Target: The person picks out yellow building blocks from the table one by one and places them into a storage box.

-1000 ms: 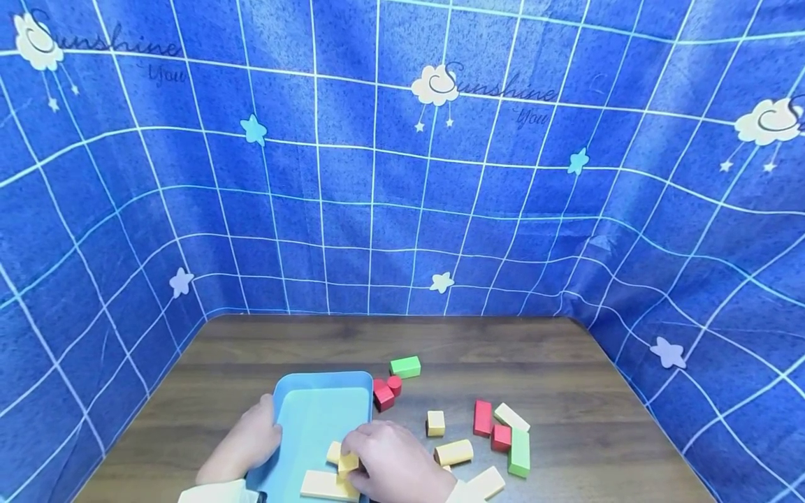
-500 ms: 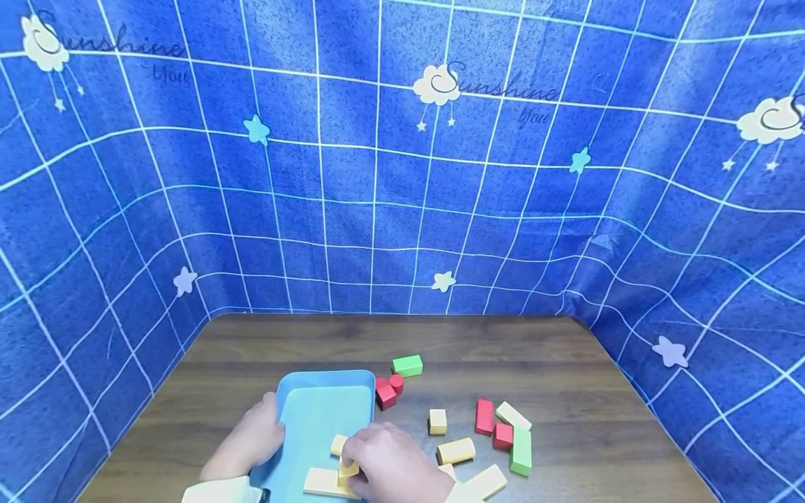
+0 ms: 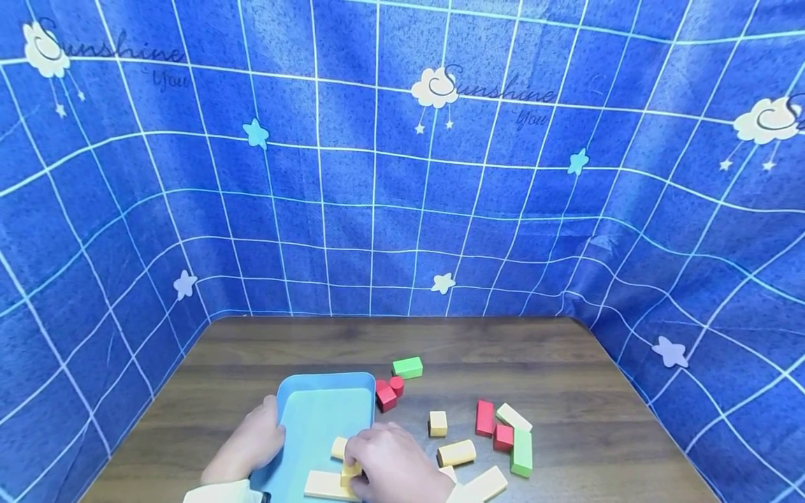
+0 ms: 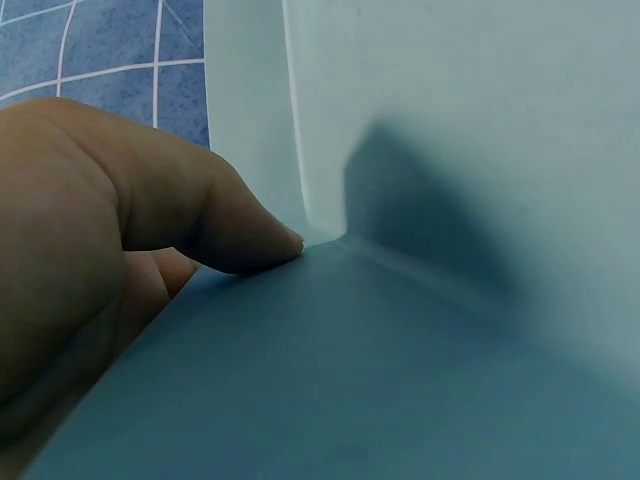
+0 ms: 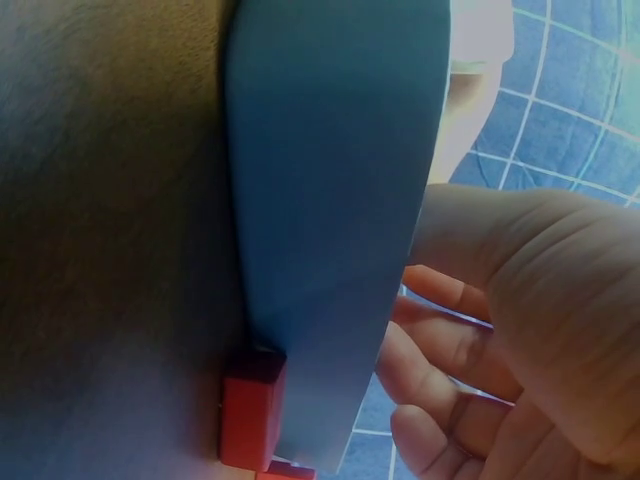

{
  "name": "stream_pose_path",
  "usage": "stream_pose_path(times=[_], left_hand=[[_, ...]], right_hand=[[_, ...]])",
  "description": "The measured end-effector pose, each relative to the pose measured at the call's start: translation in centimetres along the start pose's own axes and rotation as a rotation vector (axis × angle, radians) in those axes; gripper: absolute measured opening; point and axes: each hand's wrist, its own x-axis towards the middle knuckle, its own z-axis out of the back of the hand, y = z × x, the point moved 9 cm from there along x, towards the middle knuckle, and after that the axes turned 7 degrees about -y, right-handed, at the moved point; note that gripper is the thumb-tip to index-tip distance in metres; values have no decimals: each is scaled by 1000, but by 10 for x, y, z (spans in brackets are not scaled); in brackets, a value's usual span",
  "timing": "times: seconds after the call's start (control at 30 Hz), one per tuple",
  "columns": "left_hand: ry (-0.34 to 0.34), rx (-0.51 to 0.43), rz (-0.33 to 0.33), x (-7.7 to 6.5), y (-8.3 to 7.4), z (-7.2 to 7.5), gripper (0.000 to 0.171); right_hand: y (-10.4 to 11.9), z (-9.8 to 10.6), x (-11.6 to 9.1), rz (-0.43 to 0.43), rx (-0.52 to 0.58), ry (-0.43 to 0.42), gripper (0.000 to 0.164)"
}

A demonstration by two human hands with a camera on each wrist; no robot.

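Note:
My left hand (image 3: 254, 436) grips the left wall of a blue tray (image 3: 325, 379). In the left wrist view its thumb lies inside the tray wall. My right hand (image 3: 396, 461) reaches over the tray's right wall and pinches a small yellow block (image 3: 349, 475), partly hidden by the fingers. Close to it inside the tray are a long pale yellow block (image 3: 323, 484) and another yellow block (image 3: 339, 448). The right wrist view shows the right hand (image 5: 500, 330) beyond the tray's outer wall, its fingertips and the block hidden there.
Right of the tray lie a yellow cube (image 3: 437, 423), a yellow cylinder (image 3: 456, 453) and a pale plank (image 3: 487, 483). Red blocks (image 3: 386, 398) stand against the tray's right wall, with a green block (image 3: 407, 367) behind. Further right are red (image 3: 484, 418), green (image 3: 521, 453) and cream (image 3: 513, 417) blocks.
The pinched yellow block and my right fingers have sunk slightly toward the long pale block. My left hand keeps its hold on the tray wall.

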Motion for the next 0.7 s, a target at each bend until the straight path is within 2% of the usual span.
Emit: stream_pose_path(times=[0.27,0.7], left_hand=[[6,18,14,0,3,-2,59],[17,18,16,0,1,0,62]], right_hand=[[-5,-1,-1,-66,1,0,23],[-10,-2,0,-79,-45,-60,23]])
